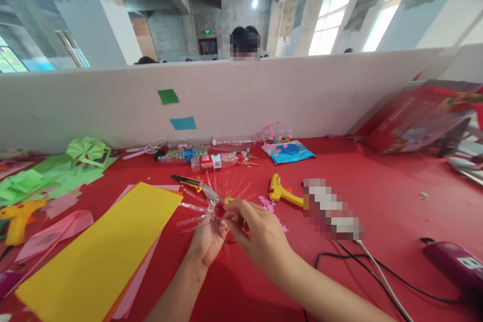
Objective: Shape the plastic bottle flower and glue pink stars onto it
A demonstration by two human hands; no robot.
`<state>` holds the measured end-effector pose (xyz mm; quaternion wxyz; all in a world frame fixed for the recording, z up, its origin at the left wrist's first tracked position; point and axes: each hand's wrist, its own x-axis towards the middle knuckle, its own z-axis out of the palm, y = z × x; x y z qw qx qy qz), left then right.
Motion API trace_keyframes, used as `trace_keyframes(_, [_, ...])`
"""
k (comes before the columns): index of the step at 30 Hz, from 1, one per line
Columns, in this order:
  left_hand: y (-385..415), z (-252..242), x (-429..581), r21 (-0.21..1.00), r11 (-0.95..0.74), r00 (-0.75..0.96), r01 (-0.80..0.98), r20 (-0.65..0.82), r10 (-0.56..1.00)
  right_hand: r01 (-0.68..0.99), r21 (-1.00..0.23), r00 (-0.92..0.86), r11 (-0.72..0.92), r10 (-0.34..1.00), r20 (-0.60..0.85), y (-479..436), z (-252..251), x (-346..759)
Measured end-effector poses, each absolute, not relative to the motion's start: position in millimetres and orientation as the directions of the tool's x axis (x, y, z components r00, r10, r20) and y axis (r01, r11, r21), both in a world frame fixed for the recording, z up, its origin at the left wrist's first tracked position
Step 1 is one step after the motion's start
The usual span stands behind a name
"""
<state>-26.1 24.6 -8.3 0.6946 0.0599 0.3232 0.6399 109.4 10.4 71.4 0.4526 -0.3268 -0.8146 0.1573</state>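
Observation:
My left hand point(208, 240) is closed from below round the neck of a cut clear plastic bottle point(194, 207). Its wall is slit into long thin strips that fan outward, and the round neck opening point(219, 210), reddish inside, faces me. My right hand point(260, 231) comes in from the right, thumb and forefinger pinched together at the neck's rim. Whatever lies between those fingertips is hidden. Just behind the strips rest a yellow-and-black utility knife point(188, 181) and a pair of scissors, partly covered. Small pink paper stars point(267, 204) lie beyond my right hand.
On the red table point(385, 191) are yellow paper point(105, 256), green paper pieces point(56, 176), a yellow glue gun point(281, 192) and another glue gun point(18, 219) at left. Plastic bottles point(211, 162) lie along the white partition point(226, 95). Cables point(377, 261) run at right.

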Motion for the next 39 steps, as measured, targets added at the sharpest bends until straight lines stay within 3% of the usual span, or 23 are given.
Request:
trace_keyframes(23, [25, -5, -25, 0.488, 0.197, -0.058, -0.85, -0.458, 0.887, 0.387, -0.491, -0.412, 0.78, 0.623, 0.665, 11, 68, 110])
trace_keyframes(33, [24, -3, -23, 0.52, 0.166, -0.039, -0.838, -0.36, 0.932, 0.417, -0.432, -0.417, 0.8, 0.59, 0.691, 7, 74, 113])
trace_keyframes(39, [24, -2, -27, 0.433, 0.214, 0.052, -0.875, -0.357, 0.933, 0.39, -0.423, -0.346, 0.818, 0.556, 0.755, 8, 89, 125])
